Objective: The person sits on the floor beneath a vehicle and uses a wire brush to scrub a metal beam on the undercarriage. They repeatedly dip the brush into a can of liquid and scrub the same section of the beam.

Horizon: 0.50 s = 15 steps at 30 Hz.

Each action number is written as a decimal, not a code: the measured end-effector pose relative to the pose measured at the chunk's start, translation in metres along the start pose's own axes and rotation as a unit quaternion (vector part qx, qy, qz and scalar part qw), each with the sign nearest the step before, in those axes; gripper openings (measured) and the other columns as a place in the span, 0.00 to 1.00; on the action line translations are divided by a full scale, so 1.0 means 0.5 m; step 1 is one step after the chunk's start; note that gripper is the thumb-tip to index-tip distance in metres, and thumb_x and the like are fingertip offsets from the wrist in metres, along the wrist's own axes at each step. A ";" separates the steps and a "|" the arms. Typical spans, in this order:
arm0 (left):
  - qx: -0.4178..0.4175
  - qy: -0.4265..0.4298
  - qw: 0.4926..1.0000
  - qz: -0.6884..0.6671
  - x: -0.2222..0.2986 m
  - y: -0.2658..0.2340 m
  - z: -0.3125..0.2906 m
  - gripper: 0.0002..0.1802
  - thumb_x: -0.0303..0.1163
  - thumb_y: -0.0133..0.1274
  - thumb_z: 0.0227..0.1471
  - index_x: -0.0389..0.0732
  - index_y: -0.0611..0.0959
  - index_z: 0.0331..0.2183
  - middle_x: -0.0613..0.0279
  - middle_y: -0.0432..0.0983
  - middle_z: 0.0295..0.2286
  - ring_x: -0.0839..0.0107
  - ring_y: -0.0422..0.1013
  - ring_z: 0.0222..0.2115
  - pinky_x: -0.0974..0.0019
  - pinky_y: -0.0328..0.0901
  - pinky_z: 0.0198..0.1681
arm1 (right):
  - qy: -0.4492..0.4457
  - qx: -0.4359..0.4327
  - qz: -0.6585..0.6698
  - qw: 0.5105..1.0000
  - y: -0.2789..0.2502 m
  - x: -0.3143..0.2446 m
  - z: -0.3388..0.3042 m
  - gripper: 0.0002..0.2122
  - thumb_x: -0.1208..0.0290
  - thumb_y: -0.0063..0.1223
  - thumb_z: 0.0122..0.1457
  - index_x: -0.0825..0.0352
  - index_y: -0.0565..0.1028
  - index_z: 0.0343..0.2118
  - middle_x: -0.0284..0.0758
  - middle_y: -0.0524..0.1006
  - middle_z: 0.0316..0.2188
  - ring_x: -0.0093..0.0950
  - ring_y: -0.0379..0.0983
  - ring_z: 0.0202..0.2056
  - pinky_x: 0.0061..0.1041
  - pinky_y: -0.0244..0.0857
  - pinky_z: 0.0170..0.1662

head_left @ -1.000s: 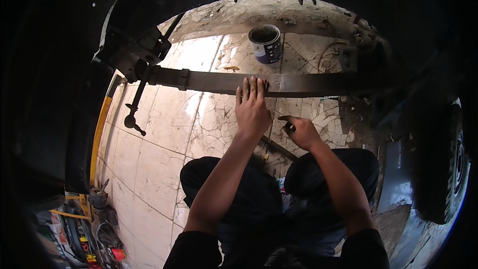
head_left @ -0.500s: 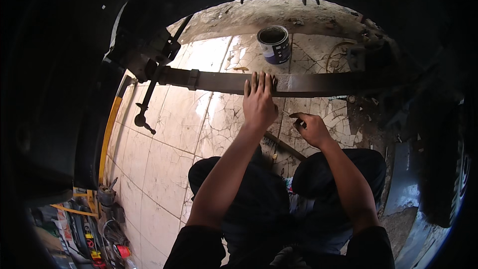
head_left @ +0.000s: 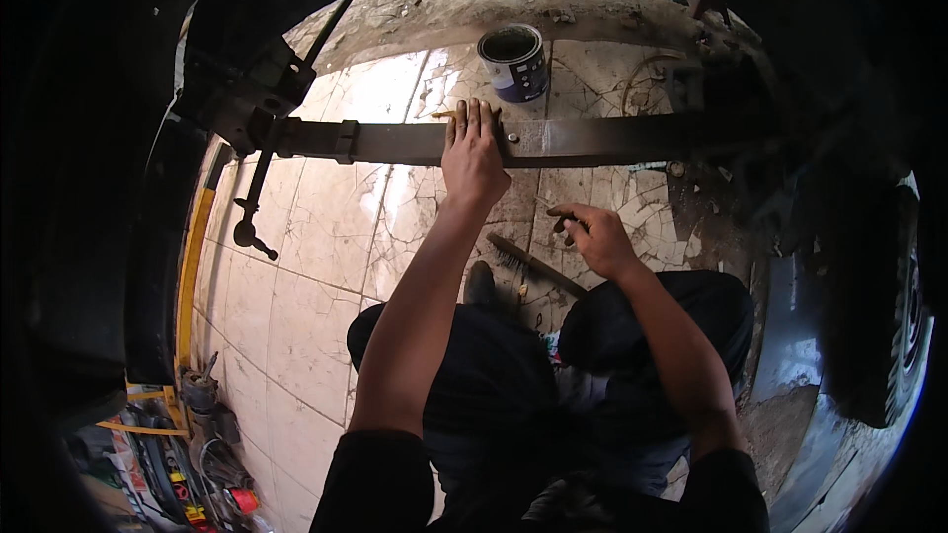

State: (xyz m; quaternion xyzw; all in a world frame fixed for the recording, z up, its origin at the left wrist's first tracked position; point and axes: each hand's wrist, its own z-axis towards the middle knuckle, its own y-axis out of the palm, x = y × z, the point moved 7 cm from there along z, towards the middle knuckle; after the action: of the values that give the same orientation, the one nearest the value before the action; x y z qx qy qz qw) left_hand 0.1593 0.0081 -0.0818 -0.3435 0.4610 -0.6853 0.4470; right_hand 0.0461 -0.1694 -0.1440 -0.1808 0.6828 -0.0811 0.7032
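A dark steel leaf spring (head_left: 405,143) runs across in front of me, a clamp band around its left part. My left hand (head_left: 474,158) lies over the bar with fingers stretched out flat. A small round bolt head (head_left: 513,138) shows on the bar just right of those fingers. My right hand (head_left: 595,239) hovers below the bar, not touching it. Its fingers are curled in toward the thumb; whatever is between them, if anything, is hidden. On the tiles between my hands and knees lies a wire brush (head_left: 538,265) with a long handle.
Beyond the bar stands an open paint can (head_left: 515,79) on cracked tiles (head_left: 306,237). A rod with a ball joint (head_left: 247,227) hangs at the left. A yellow metal frame (head_left: 195,276) and heaped tools (head_left: 197,444) lie left; a tire (head_left: 897,306) stands right. Dark vehicle bodywork surrounds the opening.
The view has shifted, moving the scene up and left. My left hand has slid slightly on the bar, uncovering the bolt head. My right hand's fingers have curled a little more.
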 end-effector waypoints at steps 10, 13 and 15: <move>-0.012 0.048 0.998 0.047 0.041 -0.013 -0.055 0.56 0.33 0.70 0.41 0.33 0.59 0.67 0.44 0.57 0.67 0.52 0.49 0.71 0.53 0.45 0.74 | -0.079 0.017 -0.031 0.996 -0.003 0.026 0.030 0.12 0.75 0.55 0.61 0.68 0.81 0.46 0.48 0.83 0.39 0.46 0.81 0.41 0.38 0.74 0.47; -0.022 0.006 1.000 0.004 0.043 -0.005 -0.004 0.57 0.36 0.72 0.41 0.32 0.60 0.67 0.43 0.57 0.67 0.51 0.49 0.71 0.53 0.46 0.73 | -0.078 -0.010 -0.057 0.995 0.018 0.030 0.047 0.12 0.76 0.55 0.60 0.70 0.81 0.46 0.48 0.83 0.41 0.44 0.81 0.44 0.36 0.73 0.49; -0.025 0.007 0.998 -0.049 0.065 -0.001 -0.016 0.57 0.36 0.72 0.40 0.32 0.60 0.67 0.43 0.56 0.68 0.50 0.48 0.71 0.52 0.46 0.73 | -0.104 -0.011 -0.091 0.990 0.031 0.052 0.030 0.13 0.75 0.54 0.57 0.68 0.81 0.45 0.49 0.82 0.40 0.48 0.80 0.43 0.40 0.73 0.49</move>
State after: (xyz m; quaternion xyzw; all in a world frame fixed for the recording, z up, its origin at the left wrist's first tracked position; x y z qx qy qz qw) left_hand 0.1403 -0.0195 -0.0818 -0.3723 0.4636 -0.6970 0.4009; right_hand 0.0605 -0.1623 -0.1738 -0.2576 0.5878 -0.1180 0.7578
